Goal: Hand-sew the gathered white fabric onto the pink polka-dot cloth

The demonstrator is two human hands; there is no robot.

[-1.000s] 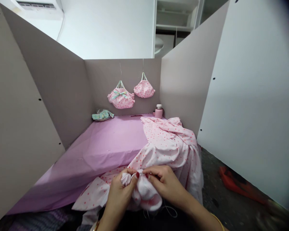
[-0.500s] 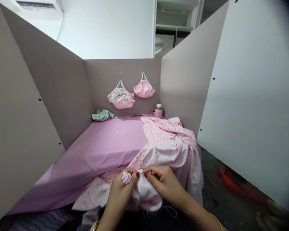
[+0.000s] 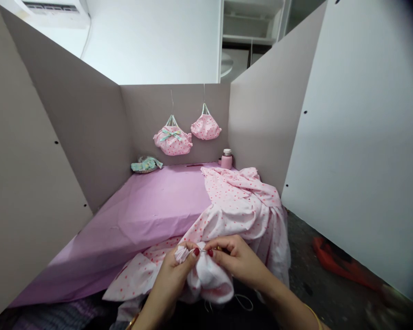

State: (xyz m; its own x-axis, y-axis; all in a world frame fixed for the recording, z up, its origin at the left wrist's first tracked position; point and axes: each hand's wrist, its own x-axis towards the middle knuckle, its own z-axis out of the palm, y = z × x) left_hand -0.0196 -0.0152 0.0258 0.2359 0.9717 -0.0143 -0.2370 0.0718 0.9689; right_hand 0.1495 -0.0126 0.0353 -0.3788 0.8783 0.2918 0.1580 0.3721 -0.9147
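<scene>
In the head view, pale pink polka-dot fabric (image 3: 209, 277) is bunched between my hands, low in the middle. My left hand (image 3: 175, 268) is closed on it, with a tight bundle of gathered pleats (image 3: 181, 254) sticking out between thumb and fingers. My right hand (image 3: 234, 259) pinches the fabric's edge close to the left thumb. A needle, if there is one, is too small to make out. A loop of white thread (image 3: 244, 302) dangles beneath the fabric. The rest of the cloth (image 3: 234, 215) spreads over the table's right side and hangs off the front.
A purple cloth (image 3: 165, 192) covers the table, with grey partitions (image 3: 271, 105) around it. Two small pink polka-dot pouches (image 3: 173, 141) hang at the back. A pink jar (image 3: 227, 160) stands back right, green patterned fabric (image 3: 146, 165) back left. Something red (image 3: 340, 266) lies on the floor.
Both hands have stayed nearly in place, with the fingertips shifting slightly at the fabric's edge. The bunched fabric below them hangs a little differently.
</scene>
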